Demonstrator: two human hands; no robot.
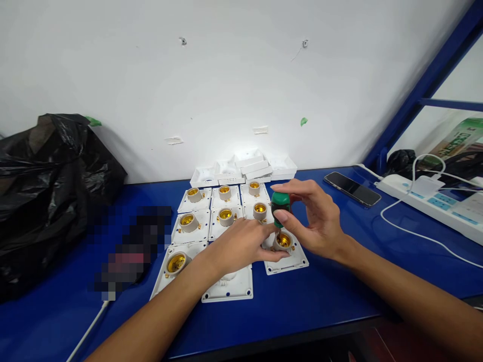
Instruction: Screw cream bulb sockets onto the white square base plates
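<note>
My right hand (313, 221) grips a short screwdriver (280, 205) by its green and black handle, held upright. Its shaft points down at the edge of a lamp socket (283, 241) with a brass-coloured threaded inside. That socket sits on a square white plate (289, 262) at the right of the group. My left hand (245, 241) reaches across from the left, thumb and fingers closed around the socket's near and far sides. Several more plates with sockets (225, 216) stand in rows to the left. One white plate (241, 289) is partly under my left forearm.
White square covers (251, 166) lie against the wall. A phone (352, 189) and a white power strip (433, 203) with cables are at the right. On the left are a black plastic bag (49, 196) and a blurred dark object (132, 251) with a white cable.
</note>
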